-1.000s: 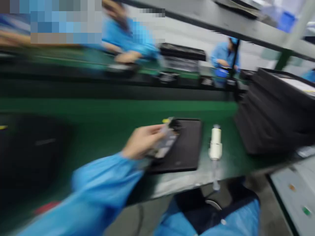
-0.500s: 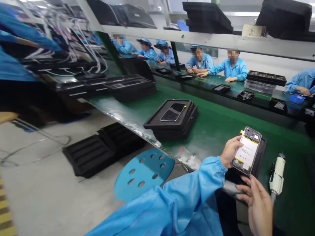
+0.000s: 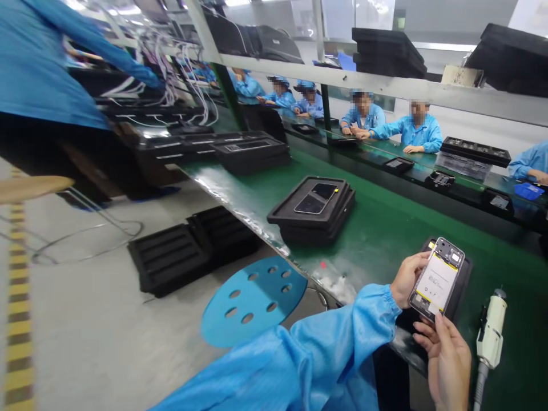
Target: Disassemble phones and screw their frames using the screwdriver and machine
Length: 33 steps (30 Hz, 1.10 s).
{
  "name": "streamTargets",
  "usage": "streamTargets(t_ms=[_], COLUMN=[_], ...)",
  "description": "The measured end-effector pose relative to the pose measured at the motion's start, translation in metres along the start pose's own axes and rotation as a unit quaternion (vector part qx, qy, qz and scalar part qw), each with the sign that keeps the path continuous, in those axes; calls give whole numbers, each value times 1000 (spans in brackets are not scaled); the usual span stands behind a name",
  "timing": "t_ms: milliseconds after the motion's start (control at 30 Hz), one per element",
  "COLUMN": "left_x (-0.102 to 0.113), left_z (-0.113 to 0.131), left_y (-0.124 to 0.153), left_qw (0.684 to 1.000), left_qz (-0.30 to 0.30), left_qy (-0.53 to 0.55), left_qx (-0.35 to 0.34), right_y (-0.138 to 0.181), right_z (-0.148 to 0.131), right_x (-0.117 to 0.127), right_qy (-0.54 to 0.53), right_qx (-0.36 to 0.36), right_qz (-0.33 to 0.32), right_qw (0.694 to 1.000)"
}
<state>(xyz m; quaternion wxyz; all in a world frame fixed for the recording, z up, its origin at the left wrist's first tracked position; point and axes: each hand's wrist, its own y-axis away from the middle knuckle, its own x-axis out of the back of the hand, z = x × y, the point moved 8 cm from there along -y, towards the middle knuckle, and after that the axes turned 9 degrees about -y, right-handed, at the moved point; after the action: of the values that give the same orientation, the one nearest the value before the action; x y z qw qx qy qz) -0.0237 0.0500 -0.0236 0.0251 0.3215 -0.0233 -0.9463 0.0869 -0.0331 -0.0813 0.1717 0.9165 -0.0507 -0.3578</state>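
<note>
An open-backed smartphone (image 3: 437, 279), its white battery and yellow strips showing, is tilted up over a black foam tray (image 3: 463, 288). My left hand (image 3: 409, 279) grips its left edge, fingers closed and partly hidden behind it. At the phone's lower end, my right hand (image 3: 447, 354) pinches the bottom edge, thumb on the front and fingers underneath. A white electric screwdriver (image 3: 491, 331) lies on the green bench to the right of that hand, tip pointing away from me.
Stacked black trays (image 3: 310, 214) with a phone (image 3: 317, 198) on top stand on the green bench (image 3: 381, 217). A blue round stool (image 3: 257, 297) and black trays (image 3: 171, 257) are at the left below. Co-workers sit across the conveyor; one person (image 3: 43, 68) stands at far left.
My right hand has come up to the phone's lower edge and now touches it. The view has shifted left, so the bench and trays appear further right.
</note>
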Motion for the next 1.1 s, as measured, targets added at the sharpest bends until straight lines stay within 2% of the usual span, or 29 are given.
streamTargets(t_ms=[300, 500, 667, 800, 867, 933, 1000, 1033, 1100], left_x=[2, 3, -2, -6, -5, 4, 22, 31, 49], left_z=[2, 3, 0, -4, 0, 10, 26, 34, 42], left_y=[-2, -5, -6, -5, -5, -5, -4, -3, -1], left_qw=[1000, 1000, 1000, 1000, 998, 982, 947, 929, 908], left_qz=[-6, -14, -24, -27, -30, -9, 41, 67, 100], left_qy=[1, -9, -4, -4, -54, -180, -306, -348, -390], left_qx=[-13, -24, -13, -2, -14, -48, -91, -108, -120], right_y=[-15, -16, -19, -18, -17, -16, -13, -9, -1], right_z=[12, 7, 9, 1, -3, -14, -37, -52, -77], right_x=[7, 10, 4, -5, -7, -4, 4, 7, -2], right_qy=[15, 43, -8, -22, 1, 47, 177, 272, 462], right_qx=[-4, 74, 12, 33, 44, 77, 159, 216, 323], right_qz=[-37, -56, -72, -48, -43, -30, 33, 80, 140], right_qw=[999, 995, 997, 998, 998, 995, 971, 934, 814])
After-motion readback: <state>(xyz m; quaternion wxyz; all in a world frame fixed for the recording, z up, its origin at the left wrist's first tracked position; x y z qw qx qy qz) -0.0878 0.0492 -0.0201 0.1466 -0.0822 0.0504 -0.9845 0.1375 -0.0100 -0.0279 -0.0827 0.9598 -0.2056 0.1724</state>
